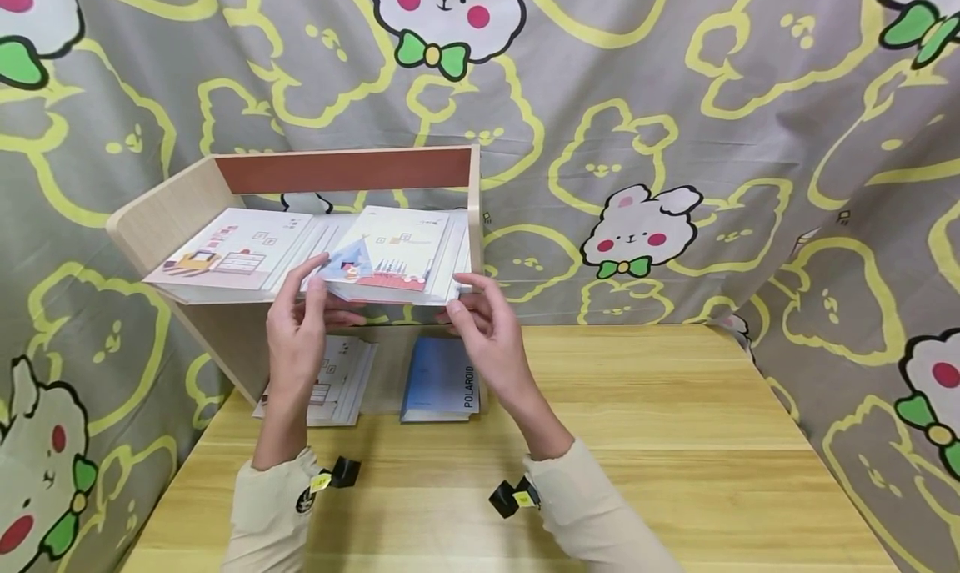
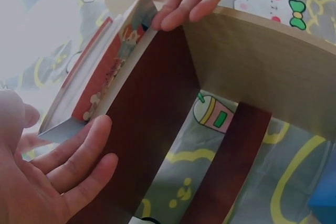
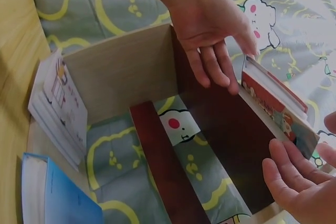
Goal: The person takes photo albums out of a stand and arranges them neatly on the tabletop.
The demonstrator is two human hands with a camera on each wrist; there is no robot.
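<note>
While the left hand (image 1: pixel 298 331) and right hand (image 1: pixel 491 331) flank it, a thick book (image 1: pixel 397 243) lies flat at the front of the upper board (image 2: pixel 152 77) of a shelf unit (image 1: pixel 345 171), toward its right side. The white cover bears a blue tent, faint room sketches, a fence-like drawing and a pinkish-red strip along the near edge; stepped white layers line its right side. The wrist views show a red illustrated strip on its near side, beside pale page edges. An illustrated volume (image 1: pixel 281 241) sits just to its left.

The unit has smooth, wood-look side panels and flat reddish-brown surfaces at the back and beneath that board. Lower down are a pale volume (image 1: pixel 347 377) and a square-cornered blue album (image 1: pixel 441 381) lettered POLAROID. The counter (image 1: pixel 675 439) shows streaked yellowish grain.

Neither grip is clenched: thumb and index finger touch the book's near corners, left and right, the other fingers extended loosely lower down.
</note>
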